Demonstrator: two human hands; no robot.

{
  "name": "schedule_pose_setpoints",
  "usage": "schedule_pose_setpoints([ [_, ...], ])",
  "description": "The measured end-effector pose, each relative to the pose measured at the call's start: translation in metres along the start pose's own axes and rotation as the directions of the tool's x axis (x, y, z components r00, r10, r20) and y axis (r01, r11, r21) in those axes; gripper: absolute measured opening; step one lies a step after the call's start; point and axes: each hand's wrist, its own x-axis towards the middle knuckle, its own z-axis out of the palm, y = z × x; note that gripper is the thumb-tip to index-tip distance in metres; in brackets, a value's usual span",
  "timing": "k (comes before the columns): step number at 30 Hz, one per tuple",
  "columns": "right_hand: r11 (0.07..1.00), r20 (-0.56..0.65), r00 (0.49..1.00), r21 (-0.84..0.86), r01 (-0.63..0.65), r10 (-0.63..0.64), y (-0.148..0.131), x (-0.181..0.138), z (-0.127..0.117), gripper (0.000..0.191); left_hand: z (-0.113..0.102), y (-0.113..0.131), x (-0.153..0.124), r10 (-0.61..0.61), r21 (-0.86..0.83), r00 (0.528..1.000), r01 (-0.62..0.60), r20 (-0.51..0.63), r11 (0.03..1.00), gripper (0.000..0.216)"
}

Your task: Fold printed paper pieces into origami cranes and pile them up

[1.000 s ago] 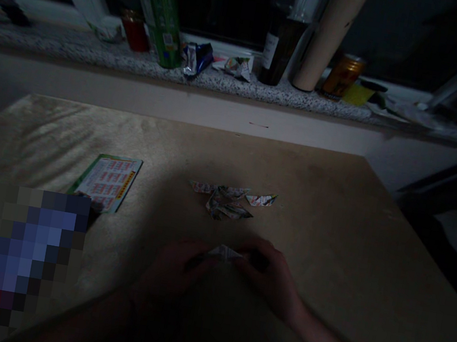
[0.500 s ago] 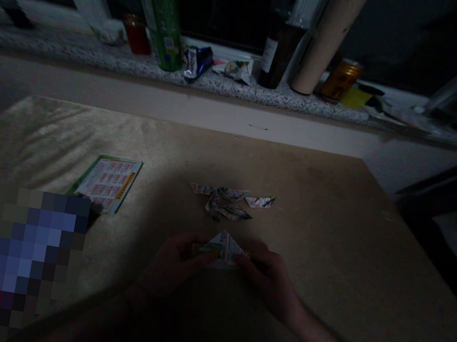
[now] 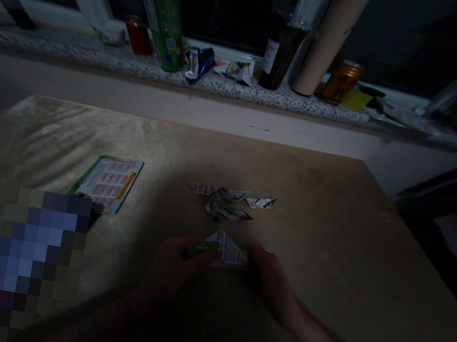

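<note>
A small folded piece of printed paper (image 3: pixel 233 252), with a pointed top, is held just above or on the table near its middle. My left hand (image 3: pixel 174 258) pinches its left side, thumb on the front and fingers behind. At the right corner, my right hand (image 3: pixel 267 268) has its fingers closed on the paper's edge; its thumb is partly lost in shadow. Beyond the hands lie several folded paper pieces (image 3: pixel 230 213), long and pointed, made of similar printed paper; one separate strip (image 3: pixel 262 202) rests to their right.
On the left of the table (image 3: pixel 316 197) lies a calendar sheet (image 3: pixel 110 180), beside a blurred-out patch. The granite windowsill (image 3: pixel 216 88) carries a green bottle (image 3: pixel 170 33), a red jar (image 3: pixel 138 36), a dark bottle (image 3: pixel 278 57), a cardboard tube (image 3: pixel 331 42) and an orange can (image 3: pixel 342 84).
My right thumb has come off the front of the folded paper, and that hand has shifted to its right corner. My left hand keeps its pinch; the other papers stay put.
</note>
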Motion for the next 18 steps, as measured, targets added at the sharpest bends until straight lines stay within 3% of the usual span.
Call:
schedule_pose_setpoints([
  [4,0.985,0.113,0.985,0.104,-0.139,0.127,0.0016,0.0021,-0.0008,0.050,-0.0003,-0.0014,0.0010,0.036,-0.009,0.999,-0.036,-0.002,0.999,0.033],
  [7,0.982,0.178,0.973,0.089,-0.168,0.150,0.0005,0.0026,-0.0016,0.051,0.0004,-0.0018,0.0011,0.076,0.002,0.997,-0.076,-0.022,0.997,0.030],
  [12,0.998,0.188,0.981,-0.035,-0.043,0.049,-0.0005,0.0015,-0.0049,0.051,0.0020,0.0006,-0.0014,0.071,0.028,0.997,-0.071,-0.031,0.997,0.030],
  [18,0.987,0.286,0.957,-0.128,0.096,-0.056,-0.0019,0.0007,-0.0075,0.051,0.0023,0.0013,-0.0023,0.074,0.035,0.997,-0.073,-0.031,0.997,0.026],
])
